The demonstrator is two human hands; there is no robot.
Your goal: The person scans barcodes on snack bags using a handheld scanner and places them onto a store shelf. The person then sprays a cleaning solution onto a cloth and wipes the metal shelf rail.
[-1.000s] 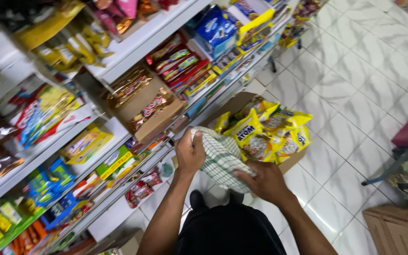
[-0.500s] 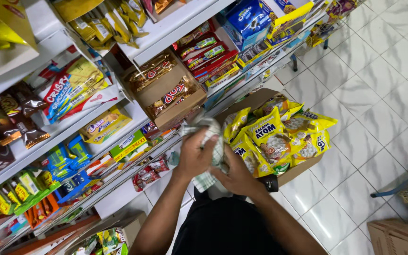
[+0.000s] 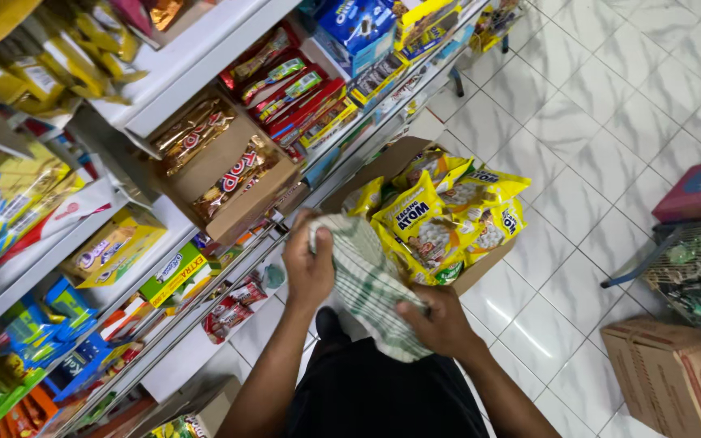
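Fingers of the left hand and right hand were closed on a green-checked cloth, held between them in front of the waist. Judging by the grip, the cloth was being bunched or folded. Just beyond it sat an open cardboard box of yellow snack bags; red and blue packets lined the shelves.
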